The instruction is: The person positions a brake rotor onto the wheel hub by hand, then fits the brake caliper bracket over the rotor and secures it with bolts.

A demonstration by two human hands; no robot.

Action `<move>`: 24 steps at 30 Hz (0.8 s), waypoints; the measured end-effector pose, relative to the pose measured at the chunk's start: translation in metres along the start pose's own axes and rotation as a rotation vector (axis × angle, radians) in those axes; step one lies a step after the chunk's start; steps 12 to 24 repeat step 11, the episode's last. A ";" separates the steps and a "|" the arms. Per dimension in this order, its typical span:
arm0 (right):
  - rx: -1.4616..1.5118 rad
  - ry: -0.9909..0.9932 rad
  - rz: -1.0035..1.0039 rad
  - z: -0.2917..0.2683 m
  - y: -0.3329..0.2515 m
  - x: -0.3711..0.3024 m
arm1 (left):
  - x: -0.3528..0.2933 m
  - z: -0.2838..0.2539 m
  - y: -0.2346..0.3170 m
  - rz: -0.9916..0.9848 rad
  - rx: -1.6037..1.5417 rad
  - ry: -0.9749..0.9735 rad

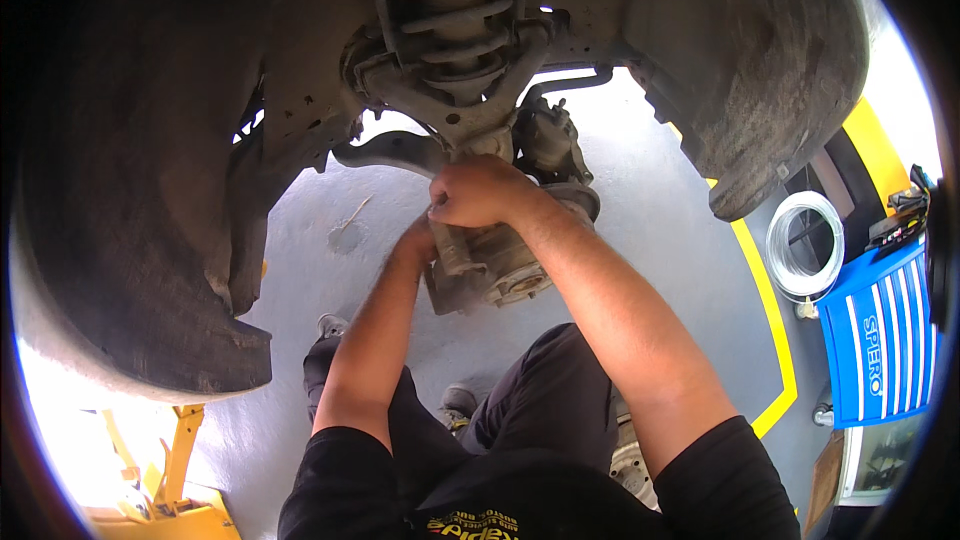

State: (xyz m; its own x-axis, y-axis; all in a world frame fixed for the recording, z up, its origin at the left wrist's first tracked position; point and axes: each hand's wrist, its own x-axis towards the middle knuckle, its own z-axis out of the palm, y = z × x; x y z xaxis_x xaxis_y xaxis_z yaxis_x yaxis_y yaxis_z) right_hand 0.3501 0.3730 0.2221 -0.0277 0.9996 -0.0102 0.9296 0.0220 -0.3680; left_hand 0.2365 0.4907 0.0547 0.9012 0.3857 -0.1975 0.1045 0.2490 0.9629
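My right hand is closed in a fist at the top of the steering knuckle, just under the suspension arm. What it grips, if anything, is covered by the fingers. Lower and to the left, my left hand is up against the near side of the brake caliper, its fingers hidden behind the metal. The wheel hub faces me below my right wrist. Above both hands stands a dusty coil spring. A curved lower arm runs off to the left.
Wheel-arch liners hang down on both sides. A yellow lift part stands at lower left. On the right are a blue tool cabinet, a coil of pale hose or wire and a yellow floor line. A disc-like metal part lies by my right leg.
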 end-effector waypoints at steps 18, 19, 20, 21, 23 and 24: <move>-0.042 -0.052 -0.049 0.004 -0.001 0.014 | -0.027 -0.034 0.056 -0.310 0.576 0.070; -0.042 -0.052 -0.049 0.004 -0.001 0.014 | -0.027 -0.034 0.056 -0.310 0.576 0.070; -0.042 -0.052 -0.049 0.004 -0.001 0.014 | -0.027 -0.034 0.056 -0.310 0.576 0.070; -0.042 -0.052 -0.049 0.004 -0.001 0.014 | -0.027 -0.034 0.056 -0.310 0.576 0.070; -0.042 -0.052 -0.049 0.004 -0.001 0.014 | -0.027 -0.034 0.056 -0.310 0.576 0.070; -0.042 -0.052 -0.049 0.004 -0.001 0.014 | -0.027 -0.034 0.056 -0.310 0.576 0.070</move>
